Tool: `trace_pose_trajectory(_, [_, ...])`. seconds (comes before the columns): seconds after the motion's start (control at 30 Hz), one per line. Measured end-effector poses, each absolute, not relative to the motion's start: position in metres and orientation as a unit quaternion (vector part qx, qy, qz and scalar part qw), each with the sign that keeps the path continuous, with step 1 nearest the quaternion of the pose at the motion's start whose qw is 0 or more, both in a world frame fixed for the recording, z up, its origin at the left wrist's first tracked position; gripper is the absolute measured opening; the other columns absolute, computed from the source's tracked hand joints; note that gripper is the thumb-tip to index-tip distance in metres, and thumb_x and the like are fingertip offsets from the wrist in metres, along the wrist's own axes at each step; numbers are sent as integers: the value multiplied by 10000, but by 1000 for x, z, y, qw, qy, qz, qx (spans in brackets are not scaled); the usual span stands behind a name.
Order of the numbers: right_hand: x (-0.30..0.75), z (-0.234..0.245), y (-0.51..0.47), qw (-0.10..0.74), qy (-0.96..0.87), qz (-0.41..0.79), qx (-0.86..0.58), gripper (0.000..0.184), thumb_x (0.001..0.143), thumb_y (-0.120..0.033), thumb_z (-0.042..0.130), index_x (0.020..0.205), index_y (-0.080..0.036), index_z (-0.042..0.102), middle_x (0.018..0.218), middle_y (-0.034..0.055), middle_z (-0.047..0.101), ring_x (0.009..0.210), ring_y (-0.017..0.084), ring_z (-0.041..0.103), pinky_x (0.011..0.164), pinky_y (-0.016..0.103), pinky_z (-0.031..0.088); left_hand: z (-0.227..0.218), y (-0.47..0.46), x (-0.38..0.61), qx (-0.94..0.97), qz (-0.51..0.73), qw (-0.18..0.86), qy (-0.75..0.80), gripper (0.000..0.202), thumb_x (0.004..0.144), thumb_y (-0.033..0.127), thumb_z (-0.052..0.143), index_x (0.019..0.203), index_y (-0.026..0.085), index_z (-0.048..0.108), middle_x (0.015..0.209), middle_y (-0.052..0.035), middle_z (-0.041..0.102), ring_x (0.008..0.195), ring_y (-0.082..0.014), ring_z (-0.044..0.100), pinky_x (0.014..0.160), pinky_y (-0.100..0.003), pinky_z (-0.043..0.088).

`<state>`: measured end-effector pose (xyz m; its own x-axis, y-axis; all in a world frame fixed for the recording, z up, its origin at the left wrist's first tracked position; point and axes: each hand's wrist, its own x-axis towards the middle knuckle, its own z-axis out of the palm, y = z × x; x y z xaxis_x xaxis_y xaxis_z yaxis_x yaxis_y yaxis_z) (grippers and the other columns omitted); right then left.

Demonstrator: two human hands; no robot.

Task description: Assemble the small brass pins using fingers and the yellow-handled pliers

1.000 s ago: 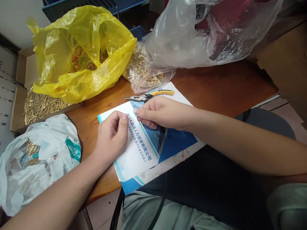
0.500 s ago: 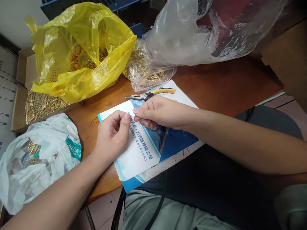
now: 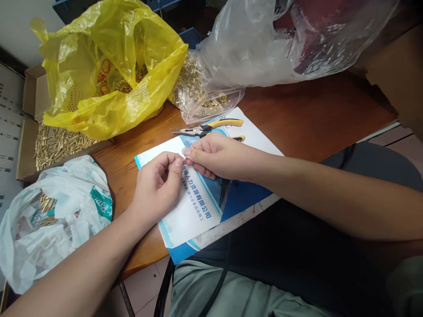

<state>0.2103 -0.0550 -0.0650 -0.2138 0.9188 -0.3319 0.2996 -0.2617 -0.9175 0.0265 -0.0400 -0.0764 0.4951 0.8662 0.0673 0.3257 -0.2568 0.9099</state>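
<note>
My left hand [image 3: 155, 189] and my right hand [image 3: 214, 156] meet tip to tip over the blue and white paper [image 3: 194, 211] on the table [image 3: 313, 119]. The thumb and first finger of each hand are pressed together. Between them they pinch a tiny piece [image 3: 181, 154]. It is thin and pale, and it is too small for me to tell what it is. It sits just above the paper, right where my two hands touch. My other fingers are curled in.

I think I am in the middle of fitting or pulling this little piece, with one hand on each end. The next move needs soft, steady fingers, because a piece this small can slip out and get lost.

The pliers [image 3: 211, 127] with yellow handles lie just behind my right hand, partly on the paper. No hand touches them.

Behind them is a big yellow bag [image 3: 109, 66] and a clear bag [image 3: 257, 48]. Both have lots of little gold pins inside. On my left is a white bag [image 3: 56, 220] with some gold pins too. Next to it, a cardboard box [image 3: 24, 149] holds more loose gold pins [image 3: 56, 143].
</note>
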Motion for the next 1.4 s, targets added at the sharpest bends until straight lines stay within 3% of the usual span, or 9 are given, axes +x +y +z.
trace_pose_trajectory(0.2, [208,-65,-57,283,-548,551,-563,404,1014,-372,475,674,-163,533,522,0,459,437,92,355,419,257,245,-76,-40,28,755,287,419,415,228,970,325,528,822,161,585,707,-14,613,647,-126,542,618,-267,410])
trace_pose_trajectory(0.43, [199,-65,-62,313,-582,496,-564,360,998,-233,471,646,-157,488,535,-40,357,493,78,282,447,249,221,-73,-39,28,778,256,383,427,207,948,309,502,793,179,549,724,-29,609,672,-158,538,622,-306,391])
trace_pose_trajectory(0.67, [199,-64,-62,307,-637,436,-557,330,975,-194,479,654,-141,536,575,-20,447,548,88,372,504,247,287,-70,-34,24,761,228,444,415,228,932,349,522,769,189,530,714,-29,576,662,-162,497,615,-312,374])
trace_pose_trajectory(0.93, [204,-66,-61,305,-670,432,-521,330,971,-204,471,647,-156,514,558,-27,431,533,92,371,518,252,290,-65,-32,22,751,217,497,376,249,928,350,544,737,194,510,621,1,516,567,-134,422,525,-274,312])
trace_pose_trajectory(1.4, [202,-68,-65,276,-724,331,-539,309,934,-191,477,627,-164,489,578,2,495,582,115,390,571,295,256,-63,-33,23,799,194,420,384,234,903,300,499,695,215,433,593,13,471,556,-137,405,535,-290,308])
